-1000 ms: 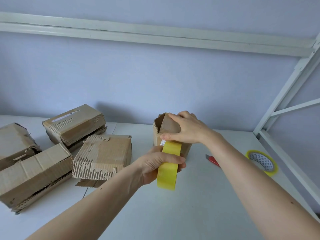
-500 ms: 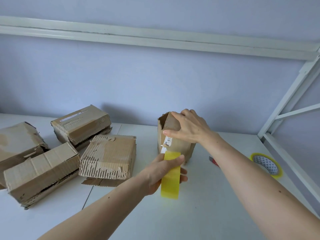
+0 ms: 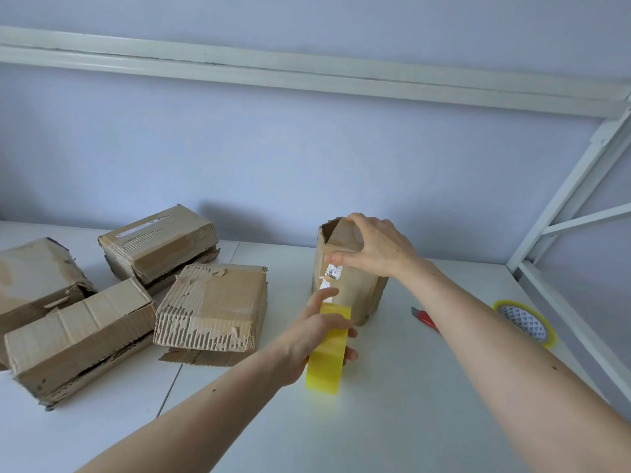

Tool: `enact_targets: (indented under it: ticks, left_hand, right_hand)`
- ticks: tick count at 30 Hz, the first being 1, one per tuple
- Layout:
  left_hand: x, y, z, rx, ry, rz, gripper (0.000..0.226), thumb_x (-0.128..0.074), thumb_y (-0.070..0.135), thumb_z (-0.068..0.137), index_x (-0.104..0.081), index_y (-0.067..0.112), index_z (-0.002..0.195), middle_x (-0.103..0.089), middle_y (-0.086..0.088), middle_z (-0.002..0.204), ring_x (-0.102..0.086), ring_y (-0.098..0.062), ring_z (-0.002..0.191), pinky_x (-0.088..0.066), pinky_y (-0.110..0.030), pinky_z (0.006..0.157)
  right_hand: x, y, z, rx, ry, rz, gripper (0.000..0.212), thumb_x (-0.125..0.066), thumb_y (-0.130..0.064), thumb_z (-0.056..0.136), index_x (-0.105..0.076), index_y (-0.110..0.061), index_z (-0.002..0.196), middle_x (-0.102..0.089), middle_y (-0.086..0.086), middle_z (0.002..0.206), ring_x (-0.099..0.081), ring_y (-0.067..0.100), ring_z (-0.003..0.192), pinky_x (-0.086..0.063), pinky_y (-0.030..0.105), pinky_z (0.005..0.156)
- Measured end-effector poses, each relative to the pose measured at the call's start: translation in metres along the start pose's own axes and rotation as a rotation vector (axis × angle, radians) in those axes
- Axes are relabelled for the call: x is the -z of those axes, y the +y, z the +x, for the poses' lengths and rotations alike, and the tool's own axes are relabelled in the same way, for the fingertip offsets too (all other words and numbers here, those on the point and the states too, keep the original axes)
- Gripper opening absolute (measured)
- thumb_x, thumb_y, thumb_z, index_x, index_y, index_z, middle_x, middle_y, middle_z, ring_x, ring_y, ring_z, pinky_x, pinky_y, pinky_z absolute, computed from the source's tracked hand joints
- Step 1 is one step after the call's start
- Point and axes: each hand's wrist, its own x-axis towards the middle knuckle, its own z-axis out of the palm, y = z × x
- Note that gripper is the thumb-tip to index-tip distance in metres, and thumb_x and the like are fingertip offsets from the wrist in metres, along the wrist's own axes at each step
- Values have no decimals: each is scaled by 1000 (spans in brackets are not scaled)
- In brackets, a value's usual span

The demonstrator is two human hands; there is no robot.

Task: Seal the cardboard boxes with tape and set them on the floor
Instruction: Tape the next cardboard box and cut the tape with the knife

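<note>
Box [image 3: 348, 291] upright | right hand [image 3: 372, 247] grips its top | left hand [image 3: 317, 339] grips tape roll [image 3: 326, 349] below | pull tape straight, press firmly.

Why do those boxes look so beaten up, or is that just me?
They do look damaged. The box nearest the middle has its outer paper torn off, baring the ribbed layer. The upright box under the right hand gapes at its top corner. The others are crumpled, with gaping seams.
</note>
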Motion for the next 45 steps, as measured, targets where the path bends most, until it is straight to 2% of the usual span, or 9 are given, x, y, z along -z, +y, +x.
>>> enact_targets:
  ticks: [7, 11, 17, 20, 24, 31, 39, 43, 45]
  left_hand:
    - [5, 1, -5, 22, -74, 4, 38, -61, 31, 101, -40, 29, 133, -69, -20, 91, -65, -34, 67, -56, -39, 67]
    - [5, -1, -9, 51, -110, -26, 55, -72, 27, 91, -40, 29, 135, -68, -21, 92, -60, -30, 61, -55, -39, 65]
    - [7, 3, -16, 179, -182, -16, 73, -76, 33, 76, -37, 13, 134, -67, -23, 97, -64, -26, 64, -57, -41, 69]
    - [6, 5, -18, 226, -237, 31, 71, -76, 39, 78, -39, 15, 134, -67, -22, 98, -65, -26, 67, -57, -41, 73]
    - [3, 4, -19, 263, -237, 38, 65, -75, 38, 86, -39, 16, 135, -68, -22, 100, -69, -30, 72, -57, -43, 74]
    - [-4, 1, -14, 274, -143, 29, 60, -74, 36, 90, -44, 12, 137, -69, -22, 94, -70, -32, 72, -57, -39, 65]
    - [-8, 3, -11, 259, -87, -11, 43, -70, 33, 94, -54, 11, 128, -70, -22, 94, -70, -31, 71, -57, -38, 66]
    - [-13, 9, -2, 306, 2, -57, 34, -68, 30, 95, -56, 6, 116, -71, -22, 86, -72, -28, 66, -59, -38, 67]
    - [-15, 9, 2, 324, 37, -76, 31, -67, 29, 96, -57, 6, 115, -72, -20, 83, -73, -28, 67, -58, -42, 81]
  right_hand:
    - [31, 1, 11, -18, 118, 32, 85, -58, -84, 73, -45, -29, 137, -55, 0, 138, -45, 27, 130, -40, 41, 89]
    - [58, -2, 20, 6, 5, -8, 79, -57, -85, 73, -55, -31, 129, -60, -7, 123, -52, 23, 120, -37, 38, 83]
    - [71, 7, 31, -2, -126, 160, 89, -60, -93, 57, -74, -22, 110, -69, 2, 116, -59, 22, 113, -48, 43, 101]
    - [67, 9, 37, -26, -210, 222, 121, -59, -100, 41, -66, -4, 113, -68, 18, 115, -64, 32, 95, -46, 35, 81]
    - [57, 16, 43, -93, -335, 284, 93, -66, -93, 45, -68, -7, 81, -57, 7, 77, -55, 18, 71, -36, 31, 68]
    - [51, 23, 50, -99, -461, 353, 72, -68, -80, 58, -78, -18, 94, -78, -1, 86, -73, 16, 81, -50, 27, 72]
    - [23, 28, 67, -195, -535, 301, 94, -64, -95, 46, -76, -18, 100, -76, 4, 98, -74, 24, 91, -58, 36, 86]
    - [-8, 25, 65, -116, -311, 82, 65, -53, -80, 82, -45, -18, 62, -49, 0, 65, -54, 22, 67, -37, 32, 66]
    - [-24, 15, 54, -90, -171, -85, 49, -40, -62, 98, -48, -21, 73, -58, -1, 80, -58, 23, 90, -37, 44, 93]
